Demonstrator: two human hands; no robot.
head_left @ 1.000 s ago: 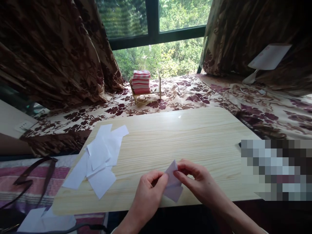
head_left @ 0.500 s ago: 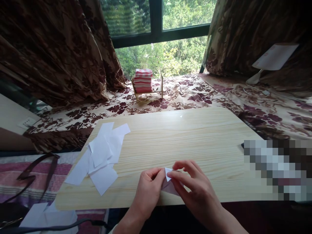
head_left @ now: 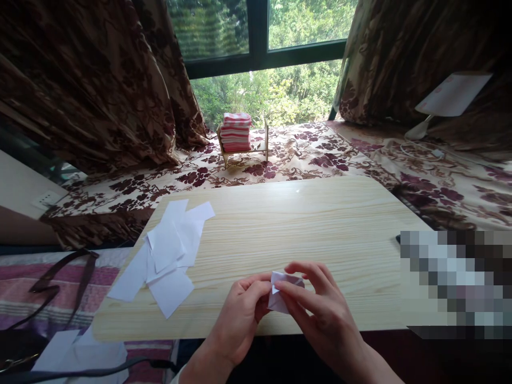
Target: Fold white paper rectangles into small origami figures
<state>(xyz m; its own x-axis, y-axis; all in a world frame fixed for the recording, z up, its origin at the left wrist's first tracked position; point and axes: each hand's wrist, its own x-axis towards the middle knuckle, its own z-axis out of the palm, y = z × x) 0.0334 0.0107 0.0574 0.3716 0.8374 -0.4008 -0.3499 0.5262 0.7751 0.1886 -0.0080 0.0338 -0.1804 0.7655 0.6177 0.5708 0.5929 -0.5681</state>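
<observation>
A small piece of folded white paper (head_left: 285, 281) is pinched between both my hands just above the near edge of a light wooden board (head_left: 304, 224). My left hand (head_left: 239, 316) grips its left side with thumb and fingers. My right hand (head_left: 320, 314) covers its right side, with the forefinger and thumb laid across the fold. Much of the paper is hidden behind my fingers.
A loose pile of white paper slips (head_left: 166, 253) lies on the board's left part. More sheets (head_left: 76, 354) and a dark strap (head_left: 60, 274) lie lower left. A little wooden rack with pink striped cloths (head_left: 237, 133) stands on the flowered cloth by the window. A blurred patch covers the right.
The paper went from a tall open flap to a smaller folded packet. Both hands closed in on it and drew slightly nearer to me.
</observation>
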